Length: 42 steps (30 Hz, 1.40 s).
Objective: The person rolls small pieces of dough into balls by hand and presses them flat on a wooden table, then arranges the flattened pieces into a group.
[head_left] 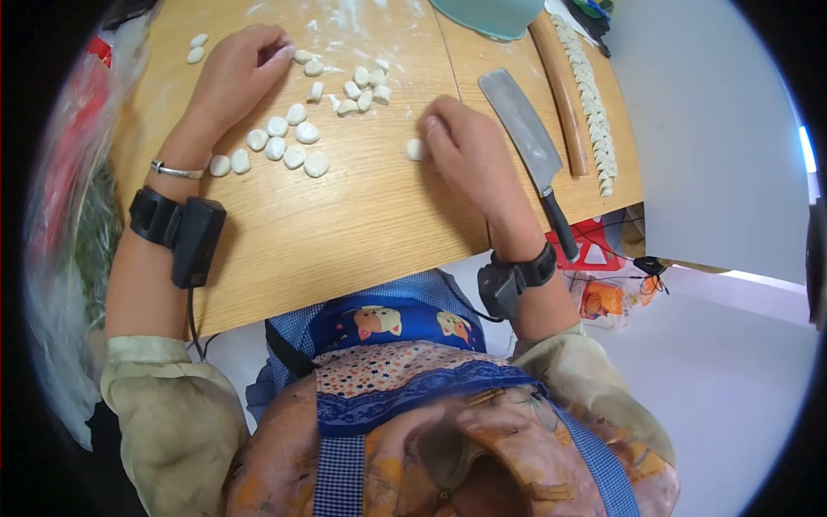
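My left hand [245, 71] is closed near the far left of the wooden table, its thumb and fingers curled together. A small white dough piece [302, 57] lies right at its fingertips; whether they grip anything is hidden. Closer to the middle right, my right hand [469, 155] is also closed, knuckles up. Beside its fingers, partly covered, sits a round dough piece [415, 150]; what is inside the hand cannot be seen. Between the hands are several cut dough pieces [276, 149], some flattened, and a heap of thicker ones [364, 99].
A cleaver [522, 121] lies right of my right hand, its black handle over the table edge. Beyond it are a wooden rolling pin [562, 95] and a long row of small dough shapes [589, 103]. A teal bowl [487, 17] stands at the back; plastic bags [73, 172] hang left.
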### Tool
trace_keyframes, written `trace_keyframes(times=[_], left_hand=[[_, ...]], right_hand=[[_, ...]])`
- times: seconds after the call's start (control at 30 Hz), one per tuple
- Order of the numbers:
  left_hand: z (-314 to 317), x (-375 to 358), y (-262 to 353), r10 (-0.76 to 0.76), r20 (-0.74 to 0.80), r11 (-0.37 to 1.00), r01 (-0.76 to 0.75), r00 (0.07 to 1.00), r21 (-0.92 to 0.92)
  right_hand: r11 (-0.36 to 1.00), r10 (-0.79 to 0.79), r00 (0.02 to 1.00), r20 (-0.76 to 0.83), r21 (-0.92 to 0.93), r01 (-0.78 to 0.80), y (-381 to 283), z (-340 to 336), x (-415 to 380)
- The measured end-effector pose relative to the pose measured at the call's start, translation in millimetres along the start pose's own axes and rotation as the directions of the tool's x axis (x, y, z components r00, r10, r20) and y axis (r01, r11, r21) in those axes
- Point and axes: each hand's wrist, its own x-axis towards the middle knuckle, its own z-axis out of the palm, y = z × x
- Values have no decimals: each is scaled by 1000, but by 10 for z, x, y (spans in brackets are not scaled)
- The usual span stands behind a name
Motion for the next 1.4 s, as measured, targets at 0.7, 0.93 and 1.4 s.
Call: trace_keyframes(times=[0.7,0.93,1.4], left_hand=[[0,-12,0,-31,28,999,32,999,-15],[-15,-9,18,-60,41,998,60,997,6],[1,-15,-20,-35,38,999,36,999,-23]], right_hand=[[994,-55,998,-8,92,56,-48,1,129],[999,-2,999,-48,53,5,43,-86,11],[979,-173,979,-104,90,182,-9,-32,-30]])
